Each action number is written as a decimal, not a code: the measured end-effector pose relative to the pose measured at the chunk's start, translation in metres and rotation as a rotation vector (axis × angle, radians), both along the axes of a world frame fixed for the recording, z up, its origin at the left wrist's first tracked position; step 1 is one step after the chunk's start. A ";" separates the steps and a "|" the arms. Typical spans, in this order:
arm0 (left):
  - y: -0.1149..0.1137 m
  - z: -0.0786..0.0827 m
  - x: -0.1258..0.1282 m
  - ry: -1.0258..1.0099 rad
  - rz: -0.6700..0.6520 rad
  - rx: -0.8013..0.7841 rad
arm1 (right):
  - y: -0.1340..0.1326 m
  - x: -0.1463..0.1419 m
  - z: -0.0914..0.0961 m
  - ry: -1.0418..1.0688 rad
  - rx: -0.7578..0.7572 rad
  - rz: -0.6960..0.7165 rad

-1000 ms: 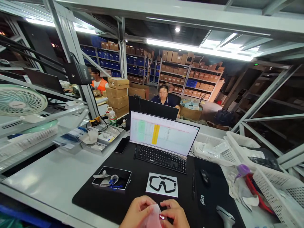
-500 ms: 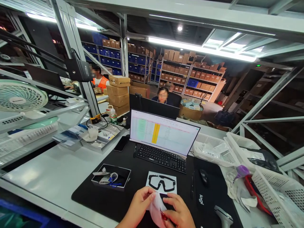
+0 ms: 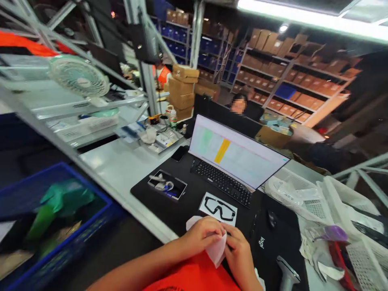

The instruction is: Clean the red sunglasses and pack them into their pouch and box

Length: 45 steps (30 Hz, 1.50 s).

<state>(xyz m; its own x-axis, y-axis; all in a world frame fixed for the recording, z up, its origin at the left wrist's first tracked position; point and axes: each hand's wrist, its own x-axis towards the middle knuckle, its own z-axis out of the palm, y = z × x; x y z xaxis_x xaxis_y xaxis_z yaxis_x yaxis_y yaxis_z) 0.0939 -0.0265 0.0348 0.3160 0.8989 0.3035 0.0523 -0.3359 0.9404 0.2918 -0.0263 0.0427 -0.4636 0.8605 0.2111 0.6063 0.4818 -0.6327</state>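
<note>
Cloth: we saw a small, pale cloth point(image 3: 217, 251), white with a faint pink cast, thin and creased. Its lower corner hung in a loose point.
Place: it was held up just above the near edge of the black mat point(image 3: 194, 200) on the counter point(image 3: 121, 161), at six o'clock in our view.
Left grip: the left hand point(image 3: 202, 236) had its fingers curled shut over the upper edge of the cloth. A white fold poked out at its ten o'clock.
Right grip: the right hand point(image 3: 241, 254) pinched the cloth's other side, with fingertips closed and the two hands touching.
Handling: we judged it very light, soft and limp, not fragile. It would likely sag and fold wherever it was not held.
Hold: we judged the edges or corners the best places, pinched between thumb and fingertips.
Unclear: we could not tell whether it was a flat wipe or a pouch.
Around: a card printed with goggles point(image 3: 220, 208) lay at twelve o'clock of the hands, with a keyboard point(image 3: 222, 184) beyond it. A mouse point(image 3: 272, 219) sat at two o'clock, a scanner point(image 3: 287, 275) at four and a black tray point(image 3: 167, 185) at ten.
</note>
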 end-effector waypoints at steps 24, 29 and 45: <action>0.043 -0.071 -0.181 0.918 0.859 -0.264 | 0.016 0.018 -0.028 0.512 -0.684 -0.471; 0.057 -0.064 -0.192 0.928 0.773 -0.320 | 0.013 0.014 -0.032 0.494 -0.729 -0.421; 0.044 -0.058 -0.175 0.774 1.017 -0.185 | 0.020 0.025 -0.047 0.427 -0.692 -0.368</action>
